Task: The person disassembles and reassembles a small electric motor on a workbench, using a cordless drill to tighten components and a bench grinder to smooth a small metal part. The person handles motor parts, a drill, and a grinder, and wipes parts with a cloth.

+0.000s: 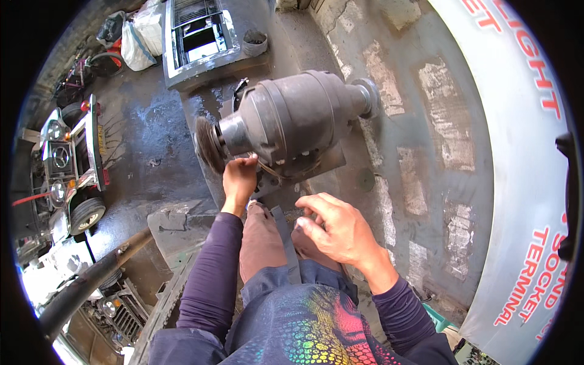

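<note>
A large grey-brown bench grinder (298,115) stands in front of me, its rounded motor housing lying on its side. A dark, brush-like wheel (210,145) sits on its left shaft, and a smaller round wheel (368,98) on the right one. My left hand (239,181) is closed, fingertips pinched just below the left shaft collar, close to the brush-like wheel. What those fingers hold, if anything, is too small to make out. Above my right thigh, my right hand (340,231) hovers with fingers loosely bent and apart, holding nothing. Thin wires (271,170) run under the motor.
A worn, patched wall (426,121) rises on the right beside a large white printed banner (517,182). Parked vehicles (67,152) line the left, past a dark pole (94,283). Beyond the grinder are a framed metal grille (198,36), a small bucket (254,42) and white sacks (139,45).
</note>
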Motion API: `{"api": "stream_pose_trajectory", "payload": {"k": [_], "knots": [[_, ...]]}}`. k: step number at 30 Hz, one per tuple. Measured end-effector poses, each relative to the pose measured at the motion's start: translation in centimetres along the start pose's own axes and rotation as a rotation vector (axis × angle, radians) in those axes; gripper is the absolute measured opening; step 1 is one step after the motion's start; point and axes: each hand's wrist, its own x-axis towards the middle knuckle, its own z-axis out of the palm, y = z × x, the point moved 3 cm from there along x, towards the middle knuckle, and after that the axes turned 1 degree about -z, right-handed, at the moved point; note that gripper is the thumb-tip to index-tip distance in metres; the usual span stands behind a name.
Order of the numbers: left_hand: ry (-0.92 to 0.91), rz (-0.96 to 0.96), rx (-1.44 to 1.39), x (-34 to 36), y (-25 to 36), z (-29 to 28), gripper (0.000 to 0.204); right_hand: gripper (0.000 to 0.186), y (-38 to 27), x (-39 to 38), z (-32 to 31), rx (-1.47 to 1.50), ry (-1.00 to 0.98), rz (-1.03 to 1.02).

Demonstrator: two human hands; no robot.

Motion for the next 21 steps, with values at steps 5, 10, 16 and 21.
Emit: {"api": "stream_pose_trajectory", "payload": {"k": [5,10,16,21], "knots": [[0.073,0.168,0.2,2.6,-0.5,1.4,0.03,0.03,2.7,2.5,-0.3,0.019,-0.088,0.319],[0.09,0.395,0.427,2.0,0.3,0.4,0.024,0.024,8.5,1.2,1.2,0.091,-0.094,0.419],[-0.043,-0.325,-0.368,-6.3,1.1,-0.6,0.034,0.023,15.1,1.2,4.0,0.695,-0.098,0.704],[-0.194,-0.641,-0.904,-15.2,3.2,4.8,0.025,0.019,17.8,0.5,2.1,1.39,-0.084,0.735]]}}
